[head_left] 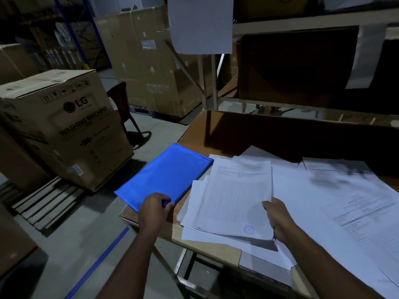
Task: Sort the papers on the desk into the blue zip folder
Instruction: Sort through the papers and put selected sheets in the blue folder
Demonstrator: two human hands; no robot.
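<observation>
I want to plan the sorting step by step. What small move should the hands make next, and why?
Probably open the blue zip folder: it lies flat and looks closed, the left hand already grips its near corner, and the right hand holds the printed stack.

one head-worn wide-angle view, looking forward and down from above, close over the near corner of the surface, floor at left

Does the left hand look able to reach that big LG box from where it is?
Probably not. The left hand is gripping the blue folder on the desk, and open floor separates the desk from the LG box.
</observation>
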